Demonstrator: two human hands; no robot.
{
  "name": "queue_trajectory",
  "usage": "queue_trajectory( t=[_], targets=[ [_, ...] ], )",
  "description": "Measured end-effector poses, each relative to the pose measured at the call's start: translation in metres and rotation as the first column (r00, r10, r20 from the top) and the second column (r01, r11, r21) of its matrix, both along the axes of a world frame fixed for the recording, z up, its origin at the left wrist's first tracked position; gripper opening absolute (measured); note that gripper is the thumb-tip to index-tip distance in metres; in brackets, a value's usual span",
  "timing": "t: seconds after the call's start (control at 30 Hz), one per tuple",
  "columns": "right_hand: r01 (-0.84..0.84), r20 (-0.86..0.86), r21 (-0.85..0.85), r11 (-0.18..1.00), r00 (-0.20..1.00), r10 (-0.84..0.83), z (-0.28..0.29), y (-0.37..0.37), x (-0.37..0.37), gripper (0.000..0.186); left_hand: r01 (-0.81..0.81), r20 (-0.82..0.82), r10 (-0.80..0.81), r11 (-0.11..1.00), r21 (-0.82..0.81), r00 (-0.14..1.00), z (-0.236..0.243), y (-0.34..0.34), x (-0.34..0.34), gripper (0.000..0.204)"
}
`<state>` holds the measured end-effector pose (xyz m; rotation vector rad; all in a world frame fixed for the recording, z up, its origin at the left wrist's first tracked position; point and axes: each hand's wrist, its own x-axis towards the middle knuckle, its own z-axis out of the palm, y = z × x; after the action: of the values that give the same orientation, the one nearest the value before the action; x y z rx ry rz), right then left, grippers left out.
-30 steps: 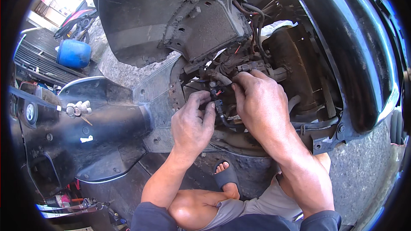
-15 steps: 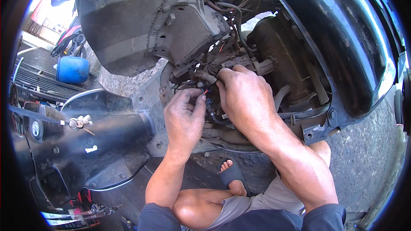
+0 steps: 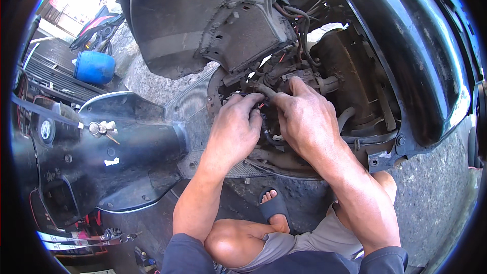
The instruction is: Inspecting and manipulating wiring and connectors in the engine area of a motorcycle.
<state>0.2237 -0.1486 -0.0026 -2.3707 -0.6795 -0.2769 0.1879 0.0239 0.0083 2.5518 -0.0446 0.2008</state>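
Observation:
My left hand (image 3: 234, 131) has its fingers bent and pressed in on thin dark wiring with a small red wire (image 3: 261, 105) in the open engine bay of a black scooter. My right hand (image 3: 309, 122) is just to the right, curled, its fingertips at the end of a grimy pipe (image 3: 266, 90) beside the wiring; what they grip is hidden. A black hose (image 3: 266, 134) runs down below my fingers. A rusty metal housing (image 3: 345, 71) lies beyond my right hand.
A dark plastic panel (image 3: 198, 15) rises behind the bay. Glossy black bodywork (image 3: 416, 61) curves at right. The scooter's front section, with keys (image 3: 101, 129), lies left, near a ribbed footboard (image 3: 187, 101). A blue drum (image 3: 94, 66) and another motorbike (image 3: 99, 33) stand back left.
My left fingertips have moved up and rightward among the wiring, closer to my right hand. My right index finger is a little more raised. The whole view has shifted slightly.

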Motion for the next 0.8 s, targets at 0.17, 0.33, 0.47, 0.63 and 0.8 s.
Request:
queue_trajectory(
  t=[0.17, 0.33, 0.47, 0.63, 0.8],
  targets=[
    [-0.008, -0.033, -0.083, 0.997, 0.999, 0.005, -0.003, 0.002, -0.003, 0.016, 0.045, -0.051, -0.046, 0.999, -0.029, 0.998, 0.000, 0.012, 0.008, 0.034],
    [-0.012, -0.200, -0.144, 0.990, 0.980, -0.017, -0.004, 0.006, -0.001, 0.017, 0.079, -0.301, -0.097, 0.994, -0.070, 0.949, 0.015, 0.011, 0.016, 0.036],
    [-0.014, -0.247, -0.140, 0.990, 0.969, -0.021, -0.003, 0.013, 0.002, 0.019, 0.126, -0.212, -0.133, 0.991, -0.047, 0.968, 0.009, 0.017, 0.015, 0.035],
    [-0.028, -0.444, -0.031, 0.999, 0.896, 0.011, -0.002, 0.016, 0.008, 0.025, 0.107, -0.240, -0.123, 0.991, -0.080, 0.963, 0.009, 0.018, 0.014, 0.034],
    [0.036, -0.661, 0.096, 0.995, 0.749, 0.037, 0.008, 0.011, 0.013, 0.027, 0.102, -0.256, -0.121, 0.991, -0.086, 0.959, 0.013, 0.016, 0.012, 0.035]
  ],
)
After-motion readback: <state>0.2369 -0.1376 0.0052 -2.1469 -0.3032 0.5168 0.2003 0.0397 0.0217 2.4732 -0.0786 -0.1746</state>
